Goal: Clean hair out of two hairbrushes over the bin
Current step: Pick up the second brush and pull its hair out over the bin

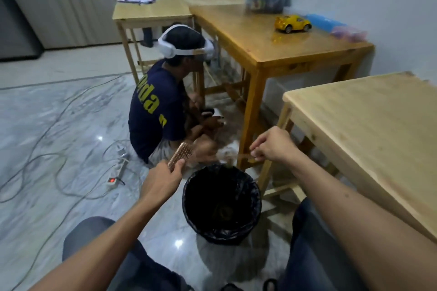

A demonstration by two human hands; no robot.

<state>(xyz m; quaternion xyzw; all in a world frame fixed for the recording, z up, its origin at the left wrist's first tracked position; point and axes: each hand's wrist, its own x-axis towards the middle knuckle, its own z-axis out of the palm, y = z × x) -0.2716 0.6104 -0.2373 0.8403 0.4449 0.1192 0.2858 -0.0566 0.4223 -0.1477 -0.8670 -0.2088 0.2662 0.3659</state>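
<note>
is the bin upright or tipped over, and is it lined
Upright: the bin stands on the floor with its round mouth facing up, below the left hand and right hand. A black bag lines it.

Yellow lettering is printed across the back of the dark blue T-shirt point(153, 111) worn by the person crouched on the floor; only the letters "da" can be made out, the start of the word being lost in a fold. No other text, label, brand or number can be read.

Marble floor point(59, 125) carries bin point(222, 234) (black-lined), cables point(35, 160).
</note>
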